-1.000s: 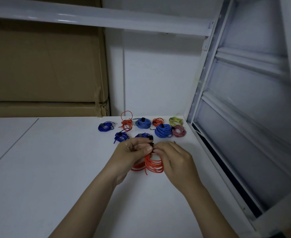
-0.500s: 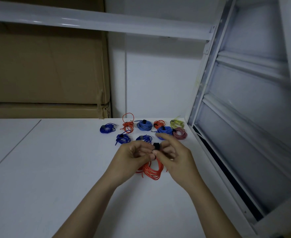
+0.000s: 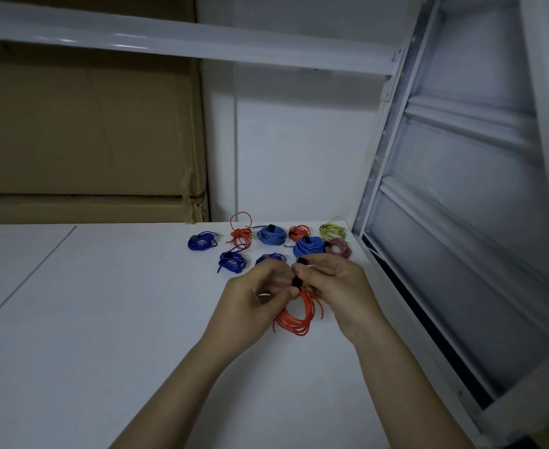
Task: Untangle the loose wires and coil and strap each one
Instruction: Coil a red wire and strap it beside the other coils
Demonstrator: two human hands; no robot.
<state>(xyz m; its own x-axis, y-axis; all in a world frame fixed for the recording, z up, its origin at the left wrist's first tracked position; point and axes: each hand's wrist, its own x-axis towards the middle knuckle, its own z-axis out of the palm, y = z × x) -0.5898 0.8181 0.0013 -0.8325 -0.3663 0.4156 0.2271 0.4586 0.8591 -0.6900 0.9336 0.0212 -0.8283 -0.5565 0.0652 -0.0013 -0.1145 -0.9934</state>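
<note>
An orange wire coil [image 3: 297, 314] hangs between my two hands above the white table [image 3: 104, 303]. My left hand [image 3: 255, 294] pinches the top of the coil. My right hand [image 3: 334, 286] grips the black strap [image 3: 296, 282] wrapped round the coil's top. Behind them lie several strapped coils: dark blue [image 3: 201, 241], orange [image 3: 241, 236], light blue [image 3: 271, 234], a second orange [image 3: 299, 232], yellow [image 3: 332, 231], bright blue [image 3: 308, 246], pink [image 3: 339, 248], and dark blue ones [image 3: 232, 260] partly hidden by my fingers.
Cardboard boxes [image 3: 85, 134] stand behind the table at the left. A white shelf beam [image 3: 182, 40] crosses overhead. A white metal frame with panels [image 3: 454, 196] leans along the table's right edge, with a dark gap beside it.
Both hands have lifted slightly and the orange coil now hangs lower and more upright beneath them. The right hand's fingers have shifted on the black strap.
</note>
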